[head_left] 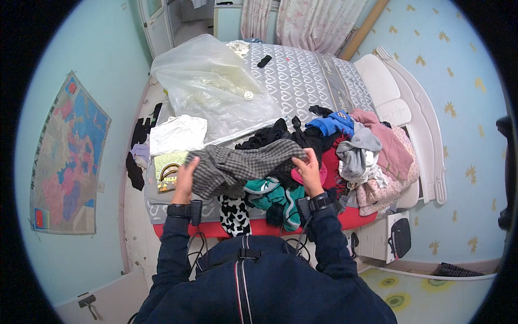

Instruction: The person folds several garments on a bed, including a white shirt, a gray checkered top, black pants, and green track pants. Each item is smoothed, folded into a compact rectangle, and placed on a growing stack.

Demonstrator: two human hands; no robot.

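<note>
Between my two hands a gray and black checked cloth garment (pixel 243 160) hangs stretched sideways over the bed. My left hand (pixel 185 182) grips its left end, beside a yellow-green printed garment (pixel 168 162) that lies flat. My right hand (pixel 309 170) pinches its right end with thumb and fingers, above a pink piece of cloth (pixel 321 175). Below the checked garment lie green clothes with white trim (pixel 269 194) and a black-and-white spotted cloth (pixel 234 214). Behind it are black clothes (pixel 267 135). A white folded garment (pixel 178 133) lies at the left.
A large translucent plastic bag (pixel 218 89) spreads over the gray patterned bed (pixel 299 77). Blue (pixel 336 121), gray (pixel 358 150) and pink clothes (pixel 384 141) are heaped at the right near the white headboard (pixel 421 121). Dark clothes (pixel 139 133) lie beyond the bed's left edge.
</note>
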